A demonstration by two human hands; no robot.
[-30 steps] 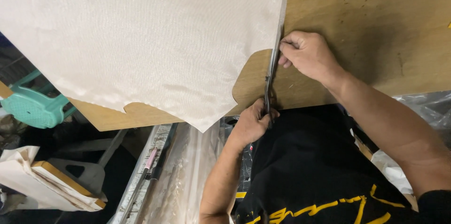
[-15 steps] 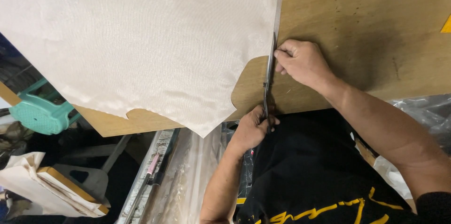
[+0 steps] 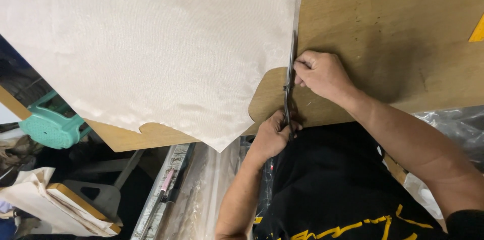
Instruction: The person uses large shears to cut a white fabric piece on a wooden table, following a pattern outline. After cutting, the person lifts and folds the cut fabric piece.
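The left hand (image 3: 272, 136), low in the middle of the frame, is closed around the handles of a pair of dark scissors (image 3: 289, 81). Their blades point up the frame along the right edge of the cream fabric (image 3: 151, 48), which covers the upper left of the plywood worktop (image 3: 393, 23). The right hand (image 3: 322, 74) sits just right of the blades, fingers curled and pressing on the worktop beside the fabric edge. A teal plastic stool (image 3: 50, 126) stands at the far left.

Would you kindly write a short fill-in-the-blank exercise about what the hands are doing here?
1. The left hand grips the handles of the ____.
2. The right hand rests on the ____ board.
3. The blades run along the edge of the ____ fabric.
Missing words: scissors; wooden; white
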